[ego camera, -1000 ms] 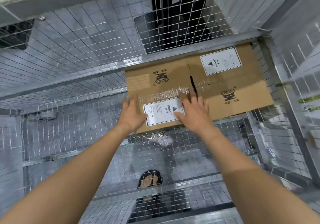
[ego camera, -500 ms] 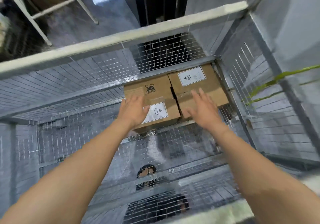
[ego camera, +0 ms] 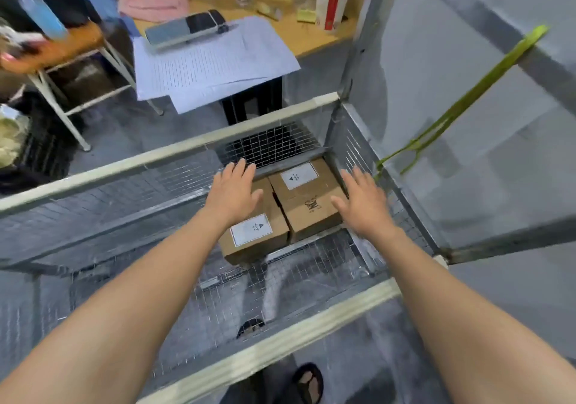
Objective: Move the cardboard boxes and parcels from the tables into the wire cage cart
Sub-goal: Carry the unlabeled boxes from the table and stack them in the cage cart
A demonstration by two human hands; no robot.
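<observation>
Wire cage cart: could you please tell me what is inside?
The left cardboard box and right cardboard box sit side by side in its far corner. The left hand hides part of the left one's top.

Even, cool indoor light, soft shadows, wide-angle bending at edges, motion blur upper left.

Single head view, looking steeply down into wire cage cart (ego camera: pixel 237 129)

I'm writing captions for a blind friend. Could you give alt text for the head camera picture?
Seen from above, a person's left hand and right hand reach, open and empty, over two labelled cardboard boxes lying side by side in the far right corner of a wire cage cart. Beyond the cart, papers lie on a table.
</observation>
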